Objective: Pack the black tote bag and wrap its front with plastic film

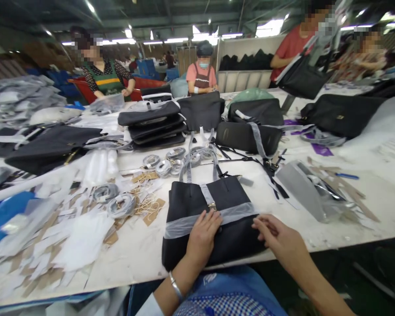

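A black handbag point(232, 195) lies flat on the white table point(145, 250) in front of me, with grey wrapped handles and a translucent protective band across its front. My left hand point(202, 235) rests flat on the bag, fingers stretched over the band near the gold clasp point(212, 206). My right hand point(276, 235) sits at the bag's right edge, fingers curled and pressed together at the end of the band. I cannot see whether they pinch the band.
Coiled grey straps point(164, 166), paper tags and cardboard scraps point(85, 228) lie to the left. Stacks of black bags point(154, 123) fill the middle and far table. A grey plastic pouch point(306, 188) lies right. Several other people work across the table.
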A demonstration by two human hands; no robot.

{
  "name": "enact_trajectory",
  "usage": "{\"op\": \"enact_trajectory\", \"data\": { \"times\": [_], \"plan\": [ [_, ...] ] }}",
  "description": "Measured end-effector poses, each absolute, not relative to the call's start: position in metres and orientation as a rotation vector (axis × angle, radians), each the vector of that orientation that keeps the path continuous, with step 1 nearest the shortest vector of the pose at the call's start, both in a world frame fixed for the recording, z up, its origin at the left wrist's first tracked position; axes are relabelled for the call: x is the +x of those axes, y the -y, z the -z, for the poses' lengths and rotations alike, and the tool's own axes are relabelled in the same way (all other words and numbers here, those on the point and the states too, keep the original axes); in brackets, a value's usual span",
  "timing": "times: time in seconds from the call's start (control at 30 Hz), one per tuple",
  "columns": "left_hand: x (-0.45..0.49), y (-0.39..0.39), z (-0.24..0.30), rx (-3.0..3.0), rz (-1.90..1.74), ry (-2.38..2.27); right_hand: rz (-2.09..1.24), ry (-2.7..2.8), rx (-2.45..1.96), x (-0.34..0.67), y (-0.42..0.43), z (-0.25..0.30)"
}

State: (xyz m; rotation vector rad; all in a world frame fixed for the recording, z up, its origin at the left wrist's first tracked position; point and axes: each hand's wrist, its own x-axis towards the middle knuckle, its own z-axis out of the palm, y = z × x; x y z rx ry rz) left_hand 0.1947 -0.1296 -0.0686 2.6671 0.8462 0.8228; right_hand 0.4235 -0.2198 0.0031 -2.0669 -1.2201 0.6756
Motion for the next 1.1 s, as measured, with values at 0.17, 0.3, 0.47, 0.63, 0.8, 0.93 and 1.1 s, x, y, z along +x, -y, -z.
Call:
{"op": "enact_trajectory", "data": {
  "times": [0.17,0.3,0.47,0.63,0.8,0.93,1.1],
  "plan": [
    [0.194,0.13,0.068,2.71,-0.848,-0.809,-0.948,0.901,-1.83,0.392,0.2,0.01],
    [0.193,0.129,0.068,2.738,-0.874,-0.791,-0.778,0.784,-1.757,0.388,0.188,0.018],
    [0.194,0.129,0.071,2.789,-0.855,-0.782,-0.669,0.786,-1.801,0.398,0.181,0.014],
    [0.196,0.128,0.074,2.837,-0.854,-0.792,-0.682,0.868,-1.827,0.426,0.172,0.01],
    [0.198,0.128,0.078,2.833,-0.882,-0.816,-0.726,0.868,-1.795,0.446,0.171,0.008],
    [0.199,0.127,0.082,2.826,-0.95,-0.79,-0.639,0.901,-1.836,0.449,0.174,0.006],
    [0.199,0.126,0.086,2.807,-0.989,-0.78,-0.534,0.877,-1.933,0.443,0.186,0.013]
  ]
}}
